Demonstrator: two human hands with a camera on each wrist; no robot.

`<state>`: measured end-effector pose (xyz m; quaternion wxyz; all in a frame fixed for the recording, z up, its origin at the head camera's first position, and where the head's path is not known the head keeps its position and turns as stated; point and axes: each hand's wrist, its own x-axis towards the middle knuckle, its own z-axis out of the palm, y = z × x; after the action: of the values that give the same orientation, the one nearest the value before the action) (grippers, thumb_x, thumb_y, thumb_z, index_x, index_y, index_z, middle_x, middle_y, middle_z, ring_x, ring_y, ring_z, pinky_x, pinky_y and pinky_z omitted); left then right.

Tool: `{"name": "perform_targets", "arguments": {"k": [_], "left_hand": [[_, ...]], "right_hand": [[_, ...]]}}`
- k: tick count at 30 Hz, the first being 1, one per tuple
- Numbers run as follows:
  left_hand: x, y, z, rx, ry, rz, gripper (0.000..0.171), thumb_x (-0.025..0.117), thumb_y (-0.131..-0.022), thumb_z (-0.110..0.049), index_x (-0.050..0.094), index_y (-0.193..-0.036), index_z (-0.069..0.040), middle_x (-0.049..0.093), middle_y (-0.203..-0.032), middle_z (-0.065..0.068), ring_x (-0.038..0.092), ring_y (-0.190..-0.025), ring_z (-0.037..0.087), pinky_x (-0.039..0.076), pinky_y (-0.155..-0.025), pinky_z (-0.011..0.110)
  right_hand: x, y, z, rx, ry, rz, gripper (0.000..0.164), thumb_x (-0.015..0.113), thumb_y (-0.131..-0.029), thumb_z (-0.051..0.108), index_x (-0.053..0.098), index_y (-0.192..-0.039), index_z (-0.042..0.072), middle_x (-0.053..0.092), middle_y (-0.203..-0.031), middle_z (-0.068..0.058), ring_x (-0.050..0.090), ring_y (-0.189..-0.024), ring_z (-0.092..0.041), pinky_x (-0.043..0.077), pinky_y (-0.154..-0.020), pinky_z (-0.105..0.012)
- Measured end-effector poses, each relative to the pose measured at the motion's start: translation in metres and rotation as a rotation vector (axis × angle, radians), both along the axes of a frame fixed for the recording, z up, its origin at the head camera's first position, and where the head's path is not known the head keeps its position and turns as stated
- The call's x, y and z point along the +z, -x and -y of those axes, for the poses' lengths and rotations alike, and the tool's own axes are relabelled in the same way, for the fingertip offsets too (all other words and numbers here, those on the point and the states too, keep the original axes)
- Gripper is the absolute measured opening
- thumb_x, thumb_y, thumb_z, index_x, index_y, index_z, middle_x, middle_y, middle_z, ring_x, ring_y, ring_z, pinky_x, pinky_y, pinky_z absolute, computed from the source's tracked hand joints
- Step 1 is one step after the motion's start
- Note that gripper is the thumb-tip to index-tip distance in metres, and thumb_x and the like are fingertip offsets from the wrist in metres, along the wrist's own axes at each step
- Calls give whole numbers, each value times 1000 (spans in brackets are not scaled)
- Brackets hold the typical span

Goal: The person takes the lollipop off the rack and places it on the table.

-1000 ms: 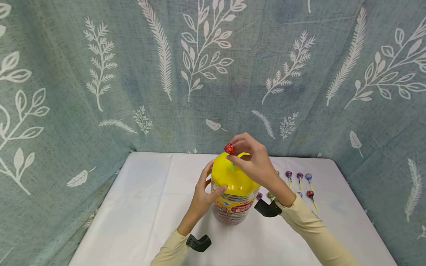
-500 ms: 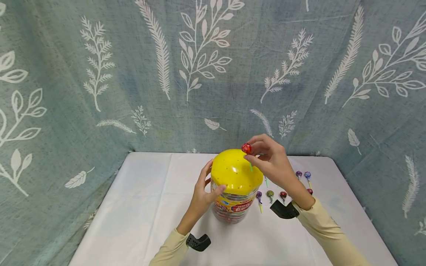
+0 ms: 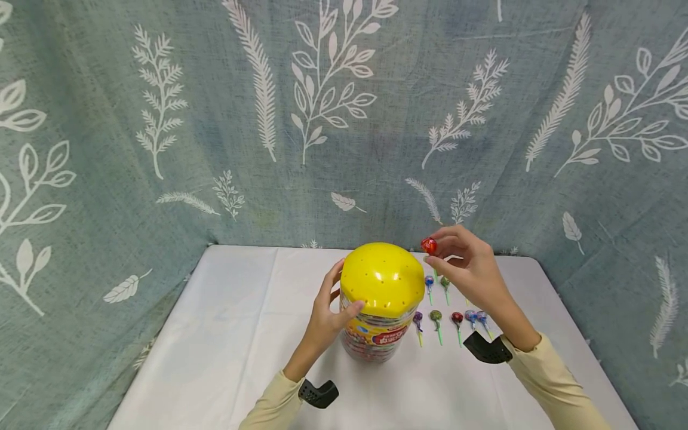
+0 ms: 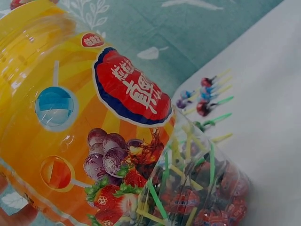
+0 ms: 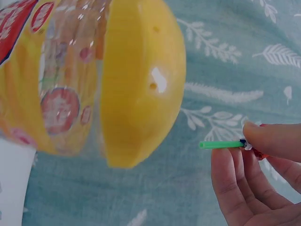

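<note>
A clear plastic jar [image 3: 376, 346] with a domed yellow lid [image 3: 381, 278] stands upright on the table, and lollipops with yellow and green sticks show through its wall in the left wrist view. My left hand [image 3: 329, 316] holds the jar at its left side, thumb on the lid's front edge. To the right of the lid, my right hand [image 3: 470, 269] pinches a red-wrapped lollipop [image 3: 429, 245] between thumb and fingers, just below the candy ball. Its green stick [image 5: 218, 144] points toward the yellow lid in the right wrist view, apart from it.
Right of the jar, several lollipops lie in two rows on the white table [image 3: 215, 334], among them a green one [image 3: 436, 315] and a dark red one [image 3: 457, 318]. The right forearm covers part of these rows. A grey-green leaf-patterned curtain [image 3: 344, 119] hangs behind.
My right hand has moved right with the red lollipop, from over the lid to beside the jar, uncovering the lid and some lollipops on the table. The left hand stays on the jar.
</note>
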<state>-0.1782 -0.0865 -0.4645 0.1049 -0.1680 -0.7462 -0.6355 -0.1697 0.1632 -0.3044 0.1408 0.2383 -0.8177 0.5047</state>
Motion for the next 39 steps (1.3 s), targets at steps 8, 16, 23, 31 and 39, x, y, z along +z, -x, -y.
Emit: {"name": "perform_targets", "arguments": {"k": [8,16,23,31,39], "left_hand": [[2,-1,-1,-17,-11,21,78,66,-83,-32,25,-149,-25,32,-149,-2,31,-132,23,30,-100,61],[-2,0,-1,-13,5,1,77,65,-83,-41,25,-148,-33,32,-148,-8,32,-132,18,32,-100,57],[-1,0,0,-2,14,8,77,64,-83,-44,25,-148,-32,33,-148,-9,32,-131,18,32,-100,57],[1,0,0,3,15,20,76,65,-83,-44,25,-148,-35,32,-148,-9,32,-132,19,32,-102,56],[0,0,0,2,15,19,76,64,-83,-43,25,-148,-34,32,-148,-8,32,-131,19,32,-101,57]], "right_hand": [[-6,-3,-17,-60,-53,11,32,68,-80,-8,56,-109,-5,65,-88,-17,61,-75,-21,54,-63,-21],[-24,1,-39,-121,-111,14,33,69,-79,-9,57,-110,-5,63,-84,-17,60,-73,-19,52,-61,-18],[-56,15,-70,-183,-182,45,33,72,-82,6,59,-112,8,66,-86,-7,60,-75,-11,51,-62,-16],[-72,17,-93,-232,-242,55,29,73,-82,8,60,-108,8,66,-83,-7,60,-68,-9,50,-56,-19],[-92,21,-117,-277,-279,107,31,72,-82,6,59,-110,5,66,-84,-11,59,-69,-7,50,-52,-22]]}}
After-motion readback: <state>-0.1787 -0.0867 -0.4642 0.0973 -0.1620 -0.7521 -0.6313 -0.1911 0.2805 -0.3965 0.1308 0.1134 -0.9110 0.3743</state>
